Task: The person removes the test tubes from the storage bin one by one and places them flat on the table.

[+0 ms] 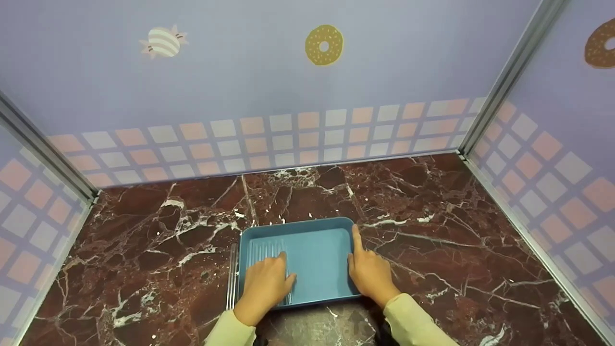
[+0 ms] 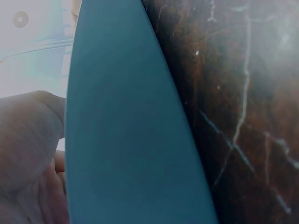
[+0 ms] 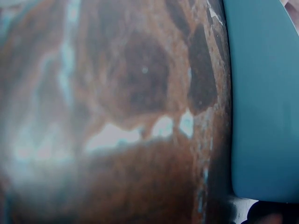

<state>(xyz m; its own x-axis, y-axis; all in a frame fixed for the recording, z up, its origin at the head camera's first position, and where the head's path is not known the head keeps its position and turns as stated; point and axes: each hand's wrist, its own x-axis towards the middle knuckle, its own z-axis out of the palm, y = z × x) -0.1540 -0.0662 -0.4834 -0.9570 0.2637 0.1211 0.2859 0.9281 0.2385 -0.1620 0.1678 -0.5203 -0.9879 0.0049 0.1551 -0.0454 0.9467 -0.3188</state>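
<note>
A blue rectangular tray (image 1: 319,264) lies on the marbled surface in front of me. Inside its left part several clear, thin straw-like rods (image 1: 263,249) lie side by side, front to back. My left hand (image 1: 266,281) reaches over the tray's near left edge and rests on these rods, thumb spread to the right and some fingers hidden beneath the hand. On the tray's right wall, my right hand (image 1: 371,271) grips the side, thumb at the inner face and index finger stretched along the rim. The tray's outer wall fills much of the left wrist view.
More clear rods (image 1: 232,278) lie on the surface just outside the tray's left wall. Dark red marble with white veins (image 1: 461,240) spreads around the tray. A back wall (image 1: 250,81) and two side walls with pink and white squares enclose the surface.
</note>
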